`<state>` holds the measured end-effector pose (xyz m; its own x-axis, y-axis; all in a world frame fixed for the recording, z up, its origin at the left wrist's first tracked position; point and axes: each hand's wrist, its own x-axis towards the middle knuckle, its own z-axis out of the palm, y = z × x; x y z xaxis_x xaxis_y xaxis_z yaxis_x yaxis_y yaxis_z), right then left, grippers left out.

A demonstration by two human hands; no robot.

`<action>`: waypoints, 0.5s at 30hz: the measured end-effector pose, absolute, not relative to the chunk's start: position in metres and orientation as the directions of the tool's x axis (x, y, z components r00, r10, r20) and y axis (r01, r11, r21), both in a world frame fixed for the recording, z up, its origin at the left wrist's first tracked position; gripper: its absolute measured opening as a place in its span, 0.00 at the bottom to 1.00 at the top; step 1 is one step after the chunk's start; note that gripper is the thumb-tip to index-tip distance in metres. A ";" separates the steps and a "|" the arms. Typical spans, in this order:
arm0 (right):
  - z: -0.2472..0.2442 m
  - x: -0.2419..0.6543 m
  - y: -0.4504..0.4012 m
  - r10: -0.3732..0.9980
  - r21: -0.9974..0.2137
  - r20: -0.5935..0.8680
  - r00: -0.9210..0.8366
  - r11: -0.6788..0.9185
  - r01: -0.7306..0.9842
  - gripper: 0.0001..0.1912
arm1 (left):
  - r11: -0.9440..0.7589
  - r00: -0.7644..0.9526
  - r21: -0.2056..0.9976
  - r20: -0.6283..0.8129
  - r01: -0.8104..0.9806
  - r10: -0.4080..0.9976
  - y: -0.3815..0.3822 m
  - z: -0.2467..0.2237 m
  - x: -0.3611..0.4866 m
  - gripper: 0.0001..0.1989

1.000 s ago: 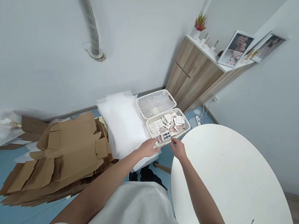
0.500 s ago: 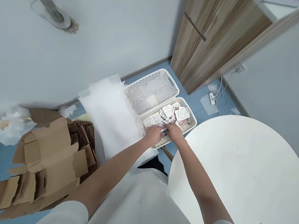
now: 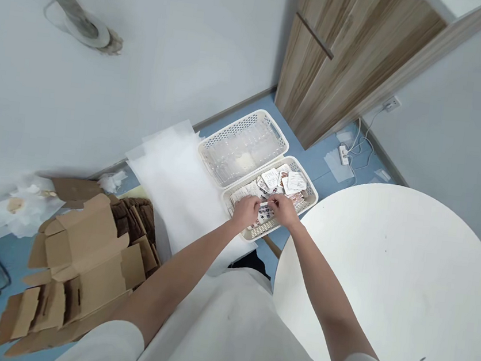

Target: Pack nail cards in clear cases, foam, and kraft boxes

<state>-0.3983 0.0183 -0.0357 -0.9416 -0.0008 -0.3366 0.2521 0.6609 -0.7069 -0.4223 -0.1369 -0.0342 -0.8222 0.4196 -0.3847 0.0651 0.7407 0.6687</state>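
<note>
My left hand [image 3: 246, 211] and my right hand [image 3: 284, 210] are over the near part of a white plastic basket [image 3: 312, 204]. Fingers of both are closed on opposite ends of a small white card [image 3: 264, 213] with rows of dark and reddish spots; whether it is one card or a pack I cannot tell. White printed cards [image 3: 296, 181] lie loosely heaped at the basket's right end. More cards [image 3: 245, 191] stand lined up at its left end, partly behind my left hand.
A second white basket [image 3: 244, 146], with clear plastic inside, adjoins behind. White sheets [image 3: 190, 198] lie to the left, flattened cardboard boxes [image 3: 93, 250] farther left. The round white table [image 3: 387, 267] is at my right. A wooden cabinet [image 3: 317, 73] and power strip [image 3: 343, 155] stand beyond.
Both hands have risen slightly from among the cards, and the spotted card now shows between their fingers. The view has shifted a little.
</note>
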 end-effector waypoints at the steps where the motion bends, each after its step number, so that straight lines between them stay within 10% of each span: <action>1: -0.031 -0.397 0.019 0.047 -0.749 -0.313 -0.949 0.602 0.277 0.07 | 0.688 -0.847 0.724 -0.337 0.045 0.411 -0.139 -0.031 -0.425 0.10; 7: 0.002 -0.374 0.013 0.284 -0.892 -0.257 -0.924 0.299 0.340 0.10 | 0.593 -0.967 0.804 -0.128 0.030 0.222 -0.165 -0.005 -0.422 0.12; 15: 0.025 -0.342 -0.013 0.407 -0.895 -0.184 -0.895 0.308 0.324 0.08 | 0.370 -0.907 0.925 -0.224 -0.084 0.355 -0.197 -0.011 -0.417 0.04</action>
<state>-0.3418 -0.0126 0.0252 -0.8949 0.4067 -0.1838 0.3237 0.3078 -0.8947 -0.4173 -0.1973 -0.0108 -0.9074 0.3554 -0.2244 -0.0836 0.3705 0.9251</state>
